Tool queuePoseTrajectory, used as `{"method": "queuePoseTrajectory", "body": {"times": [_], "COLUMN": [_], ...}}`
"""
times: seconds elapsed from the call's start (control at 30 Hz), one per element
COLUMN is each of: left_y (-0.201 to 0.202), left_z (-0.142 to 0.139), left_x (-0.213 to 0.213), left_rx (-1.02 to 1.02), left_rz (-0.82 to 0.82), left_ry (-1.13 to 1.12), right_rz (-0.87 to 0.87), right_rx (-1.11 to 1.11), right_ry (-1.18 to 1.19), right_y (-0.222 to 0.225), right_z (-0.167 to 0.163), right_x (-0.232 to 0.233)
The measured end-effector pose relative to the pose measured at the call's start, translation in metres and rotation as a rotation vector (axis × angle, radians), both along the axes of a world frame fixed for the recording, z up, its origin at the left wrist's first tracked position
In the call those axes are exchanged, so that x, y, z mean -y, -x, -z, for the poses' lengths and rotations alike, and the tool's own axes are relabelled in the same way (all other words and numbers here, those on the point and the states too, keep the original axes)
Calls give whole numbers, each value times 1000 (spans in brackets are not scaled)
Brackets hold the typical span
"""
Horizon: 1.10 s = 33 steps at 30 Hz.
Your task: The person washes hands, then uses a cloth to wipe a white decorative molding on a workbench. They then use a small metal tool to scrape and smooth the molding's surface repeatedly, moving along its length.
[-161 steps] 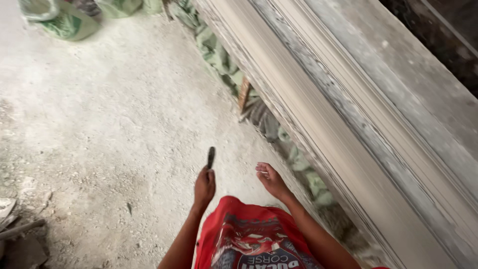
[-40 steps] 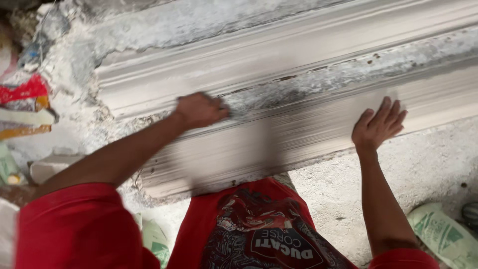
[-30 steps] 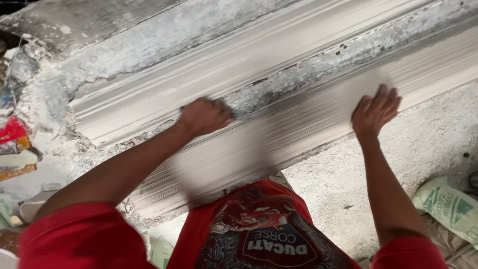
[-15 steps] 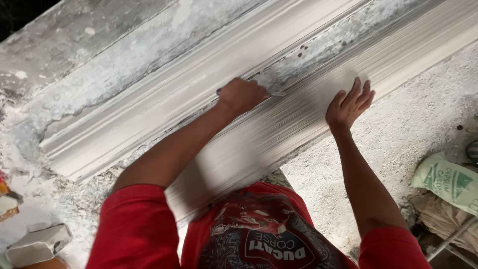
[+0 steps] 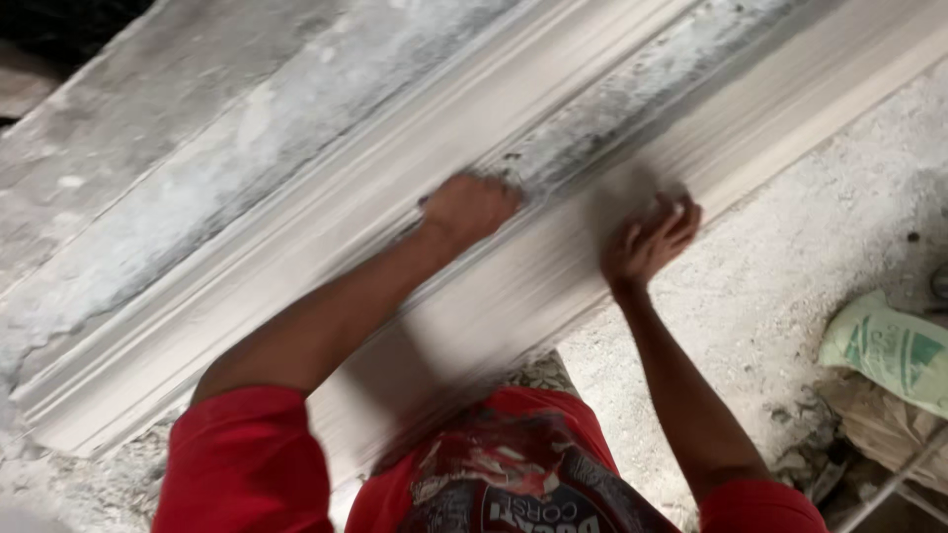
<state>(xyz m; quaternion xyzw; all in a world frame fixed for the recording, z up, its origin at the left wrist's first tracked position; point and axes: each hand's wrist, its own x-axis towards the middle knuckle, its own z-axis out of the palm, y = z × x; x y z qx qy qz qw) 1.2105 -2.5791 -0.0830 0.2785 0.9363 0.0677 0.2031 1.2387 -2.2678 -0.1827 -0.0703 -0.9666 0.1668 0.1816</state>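
A long white moulding (image 5: 553,286) is laid on the rough floor (image 5: 790,266), its long axis running diagonally from lower left to upper right. The left hand (image 5: 469,207) is closed in a fist and pressed on its upper ridge. The right hand (image 5: 647,242) is curled, fingertips touching the lower face; whether anything is held cannot be told. A green sack (image 5: 889,345) lies well apart, at the right.

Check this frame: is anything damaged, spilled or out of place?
Rough, crumbly grey patches break the moulding's smooth channel beside the left hand. A green-printed sack lies crumpled on the dusty floor. Motion blur hides finer detail.
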Motion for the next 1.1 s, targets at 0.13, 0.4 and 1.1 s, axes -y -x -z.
{"method": "queuePoseTrajectory", "body": {"times": [0.13,0.4,1.1], "left_y": [88,149,432], "left_z": [6,8,-4], "left_x": [-88,-149,-416], "left_rx": [-61,-127,-255], "left_rz": [-67,-113,-40], "left_ry": [-136,-100,-31], "right_rz": [36,-447,-400], "right_rx": [91,351,693], "right_ry": [-10,197,-20], "right_y": [0,2,283], "right_z": [-14,-59,-97], "right_x": [10,-28,-308]}}
